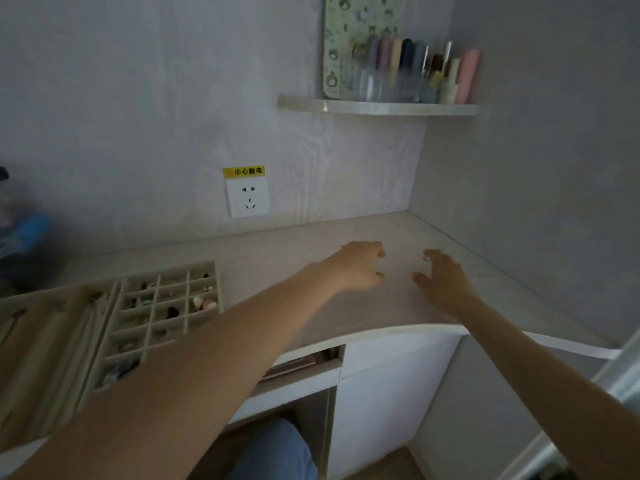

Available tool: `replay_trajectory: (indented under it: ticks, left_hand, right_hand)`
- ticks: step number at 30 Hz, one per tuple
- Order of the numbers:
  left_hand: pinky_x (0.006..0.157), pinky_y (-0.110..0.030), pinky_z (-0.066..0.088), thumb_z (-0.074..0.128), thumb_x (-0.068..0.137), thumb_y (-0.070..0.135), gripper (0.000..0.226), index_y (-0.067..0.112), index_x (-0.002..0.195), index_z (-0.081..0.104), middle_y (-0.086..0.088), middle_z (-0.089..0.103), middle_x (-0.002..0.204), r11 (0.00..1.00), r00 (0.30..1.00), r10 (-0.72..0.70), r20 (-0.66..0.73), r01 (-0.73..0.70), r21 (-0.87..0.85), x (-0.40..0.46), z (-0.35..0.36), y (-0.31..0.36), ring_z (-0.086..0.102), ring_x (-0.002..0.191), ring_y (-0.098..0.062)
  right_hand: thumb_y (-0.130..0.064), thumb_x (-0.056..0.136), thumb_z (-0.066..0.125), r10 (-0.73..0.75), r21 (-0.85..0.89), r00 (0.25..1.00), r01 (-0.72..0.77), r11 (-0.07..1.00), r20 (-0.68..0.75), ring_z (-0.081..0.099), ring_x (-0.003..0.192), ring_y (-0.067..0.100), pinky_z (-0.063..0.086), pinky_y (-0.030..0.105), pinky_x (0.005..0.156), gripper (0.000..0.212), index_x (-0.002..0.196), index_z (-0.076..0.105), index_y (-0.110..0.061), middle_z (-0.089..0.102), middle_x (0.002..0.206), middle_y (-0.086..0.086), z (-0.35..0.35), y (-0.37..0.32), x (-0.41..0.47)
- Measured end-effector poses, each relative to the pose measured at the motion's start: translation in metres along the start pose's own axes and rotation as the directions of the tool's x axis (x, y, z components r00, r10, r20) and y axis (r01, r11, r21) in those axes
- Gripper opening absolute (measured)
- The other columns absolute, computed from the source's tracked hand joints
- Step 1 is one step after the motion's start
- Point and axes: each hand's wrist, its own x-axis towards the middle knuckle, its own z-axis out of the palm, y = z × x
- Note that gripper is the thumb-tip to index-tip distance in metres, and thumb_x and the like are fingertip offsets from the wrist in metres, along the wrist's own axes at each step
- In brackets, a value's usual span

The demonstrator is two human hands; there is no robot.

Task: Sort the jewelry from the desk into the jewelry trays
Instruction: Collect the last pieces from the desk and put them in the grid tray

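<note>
Both hands reach over the pale wood-grain tabletop (311,258), far right of the beige gridded jewelry tray (166,306). Left hand (360,265) loosely curled, apparently empty. Right hand (443,282) half open; a tiny greenish item at its fingertips cannot be identified. Advice: pinch lightly, lift straight. Tray contents blurred; nearer compartments hidden by forearm.

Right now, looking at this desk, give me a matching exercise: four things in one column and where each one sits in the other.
Things:
1. grid jewelry tray
2. wall socket
3. bottles
4. hands

Places:
A. on the corner shelf
B. over the bare middle of the desk
C. left end of the desk
D. on the wall above the desk

Pairs: 1-C, 2-D, 3-A, 4-B
</note>
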Motion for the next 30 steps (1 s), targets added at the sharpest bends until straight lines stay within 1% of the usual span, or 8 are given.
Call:
replay_trajectory:
  ticks: [6, 9, 12, 16, 19, 23, 27, 30]
  left_hand:
    - [0.114, -0.034, 0.024, 0.046, 0.095, 0.015, 0.059, 0.012, 0.149, 0.023, -0.012, 0.024, 0.153, 0.997, 0.996, 0.038, 0.086, -0.043, 0.063, 0.079, 0.035, 0.025, 0.027, 0.139, -0.028]
    - [0.11, -0.044, 0.03, 0.039, 0.096, 0.012, 0.051, 0.014, 0.146, 0.032, -0.014, 0.031, 0.149, 0.997, 0.997, -0.003, 0.083, -0.004, 0.083, 0.107, 0.047, 0.028, 0.032, 0.134, -0.033]
    - [0.108, -0.045, 0.028, 0.032, 0.099, 0.017, 0.045, 0.016, 0.143, 0.037, -0.012, 0.032, 0.147, 0.991, 0.995, -0.035, 0.095, 0.021, 0.135, 0.12, 0.057, 0.027, 0.029, 0.132, -0.032]
    - [0.108, -0.045, 0.025, 0.031, 0.099, 0.016, 0.044, 0.02, 0.141, 0.041, -0.01, 0.033, 0.146, 0.996, 0.996, -0.037, 0.078, 0.03, 0.089, 0.126, 0.061, 0.025, 0.025, 0.134, -0.032]
    - [0.106, -0.037, 0.034, 0.034, 0.096, 0.009, 0.04, 0.015, 0.131, 0.054, -0.011, 0.048, 0.137, 0.988, 0.991, -0.12, 0.052, 0.124, -0.091, 0.131, 0.056, 0.03, 0.042, 0.125, -0.03]
    - [0.081, -0.027, 0.044, 0.049, 0.094, 0.011, 0.025, -0.001, 0.113, 0.06, -0.017, 0.061, 0.116, 0.914, 0.971, -0.24, 0.015, 0.231, -0.333, 0.126, 0.049, 0.035, 0.058, 0.101, -0.026]
    - [0.077, -0.023, 0.042, 0.068, 0.083, 0.009, 0.02, 0.003, 0.1, 0.059, -0.01, 0.06, 0.104, 0.867, 0.955, -0.279, -0.103, 0.203, -0.456, 0.091, 0.019, 0.025, 0.057, 0.102, -0.023]
    - [0.088, -0.028, 0.05, 0.077, 0.072, 0.004, 0.026, 0.007, 0.09, 0.058, -0.013, 0.065, 0.103, 0.824, 0.955, -0.261, -0.144, 0.143, -0.548, 0.042, -0.011, 0.007, 0.062, 0.099, -0.024]
  right_hand:
    - [-0.025, 0.092, 0.051, 0.018, -0.135, 0.998, -0.01, 0.991, 0.056, 0.018, 0.143, 0.027, 0.015, 0.034, 0.116, 0.071, 0.15, 0.012, -0.012, 0.022, 0.154, 0.011, 0.003, 0.044, 0.048]
    - [-0.018, 0.095, 0.042, -0.037, -0.121, 0.999, 0.04, 0.992, 0.027, 0.029, 0.137, 0.028, 0.02, 0.029, 0.11, 0.053, 0.146, 0.028, -0.009, 0.036, 0.148, 0.011, 0.009, 0.048, 0.069]
    - [-0.013, 0.097, 0.039, -0.052, -0.13, 0.996, 0.042, 0.991, -0.074, 0.045, 0.12, 0.035, 0.033, 0.034, 0.1, 0.034, 0.125, 0.056, -0.003, 0.051, 0.128, 0.021, 0.017, 0.046, 0.08]
    - [-0.008, 0.095, 0.044, -0.025, -0.08, 0.991, 0.015, 0.997, -0.128, 0.051, 0.109, 0.034, 0.04, 0.032, 0.094, 0.029, 0.117, 0.064, -0.007, 0.049, 0.123, 0.02, 0.022, 0.044, 0.083]
    - [-0.007, 0.093, 0.048, -0.006, 0.024, 0.988, 0.01, 1.0, -0.153, 0.057, 0.107, 0.03, 0.041, 0.026, 0.088, 0.026, 0.11, 0.067, -0.006, 0.061, 0.118, 0.016, 0.016, 0.038, 0.078]
    - [-0.005, 0.088, 0.055, 0.047, 0.263, 0.993, -0.017, 0.965, -0.108, 0.062, 0.104, 0.024, 0.043, 0.024, 0.082, 0.023, 0.105, 0.07, -0.008, 0.069, 0.108, 0.01, 0.011, 0.025, 0.061]
    - [0.005, 0.08, 0.064, 0.109, 0.66, 0.993, -0.058, 0.749, -0.036, 0.067, 0.092, 0.025, 0.054, 0.034, 0.085, 0.02, 0.09, 0.068, -0.012, 0.069, 0.089, 0.008, 0.001, 0.002, 0.036]
    - [0.01, 0.077, 0.067, -0.051, 0.805, 0.998, 0.006, 0.593, 0.031, 0.065, 0.083, 0.026, 0.057, 0.033, 0.077, 0.02, 0.083, 0.065, -0.009, 0.067, 0.083, 0.012, -0.009, -0.026, 0.007]
